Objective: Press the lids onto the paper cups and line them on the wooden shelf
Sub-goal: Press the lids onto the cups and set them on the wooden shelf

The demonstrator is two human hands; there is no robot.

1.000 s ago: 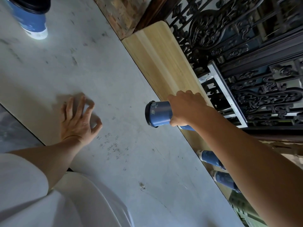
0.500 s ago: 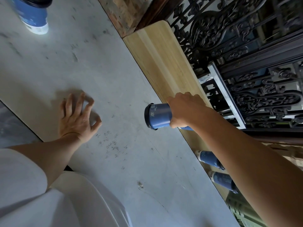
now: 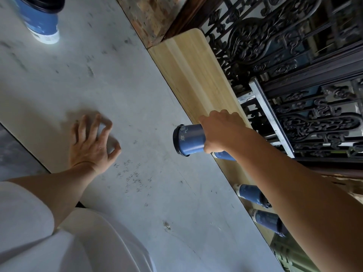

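Observation:
My right hand [image 3: 222, 130] grips a blue paper cup [image 3: 191, 139] with a black lid, held at the near edge of the light wooden shelf [image 3: 188, 73]. Its base is hidden behind my hand. Two more lidded blue cups [image 3: 252, 194] [image 3: 268, 220] stand on the shelf further along, partly behind my right forearm. Another lidded blue cup [image 3: 41, 18] stands on the grey table at the top left. My left hand [image 3: 92, 144] rests on the table with fingers spread, holding nothing.
The grey marble-like table [image 3: 110, 79] runs alongside the shelf. Behind the shelf stand a dark ornate carved screen [image 3: 294, 46] and a metal frame [image 3: 269, 114]. A brick and wood post [image 3: 155, 14] meets the shelf's far end.
My right hand with the cup has stayed nearly in place at the shelf edge. My left hand has shifted slightly on the table.

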